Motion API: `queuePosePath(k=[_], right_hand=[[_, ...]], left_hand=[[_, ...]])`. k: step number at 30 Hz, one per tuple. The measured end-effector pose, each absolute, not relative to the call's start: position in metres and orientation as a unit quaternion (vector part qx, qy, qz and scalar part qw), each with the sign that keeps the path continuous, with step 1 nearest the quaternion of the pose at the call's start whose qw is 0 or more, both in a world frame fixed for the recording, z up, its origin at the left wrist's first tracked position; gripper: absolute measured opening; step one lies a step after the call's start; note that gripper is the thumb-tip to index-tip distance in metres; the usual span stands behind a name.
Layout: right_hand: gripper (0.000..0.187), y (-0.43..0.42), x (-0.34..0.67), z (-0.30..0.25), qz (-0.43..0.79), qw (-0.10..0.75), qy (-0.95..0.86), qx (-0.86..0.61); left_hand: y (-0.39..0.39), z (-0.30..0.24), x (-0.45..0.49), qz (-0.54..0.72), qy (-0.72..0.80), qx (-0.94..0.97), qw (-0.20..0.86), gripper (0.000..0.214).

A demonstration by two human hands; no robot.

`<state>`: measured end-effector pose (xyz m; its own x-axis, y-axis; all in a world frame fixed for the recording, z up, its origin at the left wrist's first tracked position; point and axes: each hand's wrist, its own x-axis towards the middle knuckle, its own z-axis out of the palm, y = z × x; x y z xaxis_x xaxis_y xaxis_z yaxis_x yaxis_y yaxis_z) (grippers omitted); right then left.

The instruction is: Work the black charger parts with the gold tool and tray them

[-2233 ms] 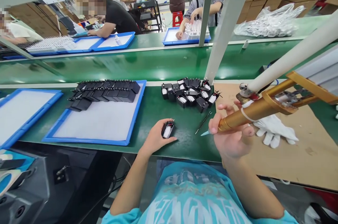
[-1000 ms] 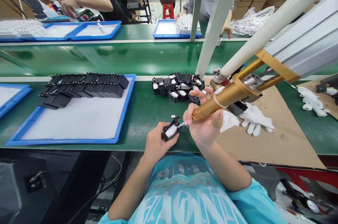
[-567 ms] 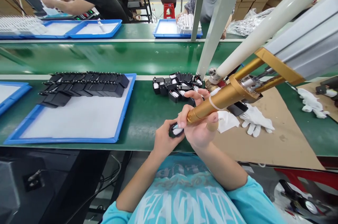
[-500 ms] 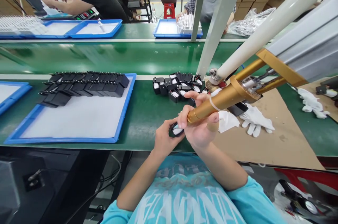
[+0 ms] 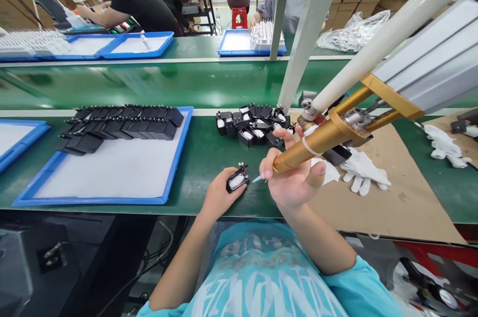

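At the assembly bench, seen through the head camera I am driving from afar: my left hand (image 5: 218, 197) rests at the near edge of the green bench (image 5: 209, 150), fingers closed around a small black part (image 5: 236, 181) whose white insert faces up. My right hand (image 5: 295, 185) is wrapped around the barrel of a gold dispensing tool (image 5: 317, 143) that hangs from an overhead arm. Its pale nozzle tip (image 5: 257, 178) sits just beside the part, apart from it and not touching. I judge the step in hand to be the tip's work on this one piece, with the nozzle standing off it. Any next move calls for a firm hold on the part, and a place chosen for it. A loose pile of like parts (image 5: 254, 125) lies behind the hands. To the left, a blue tray (image 5: 93, 201) carries neat rows of black parts (image 5: 123, 125) along its far side. White gloves (image 5: 360, 167) lie on a cardboard sheet (image 5: 392, 202) to the right. Co-workers (image 5: 145, 5) work across the conveyor.
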<state>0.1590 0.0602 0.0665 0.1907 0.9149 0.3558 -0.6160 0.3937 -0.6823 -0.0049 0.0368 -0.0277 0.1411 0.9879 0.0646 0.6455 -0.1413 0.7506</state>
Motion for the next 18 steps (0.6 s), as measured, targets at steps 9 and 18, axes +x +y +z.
queuePosePath(k=[9, 18], right_hand=[[0.048, 0.062, 0.179, 0.062, 0.49, 0.75, -0.38, -0.23], [0.043, 0.062, 0.187, 0.057, 0.49, 0.751, -0.388, -0.215]], left_hand=[[0.066, -0.018, -0.004, 0.321, 0.509, 0.667, 0.44, 0.028], [0.057, -0.021, -0.011, 0.303, 0.503, 0.777, 0.226, 0.029]])
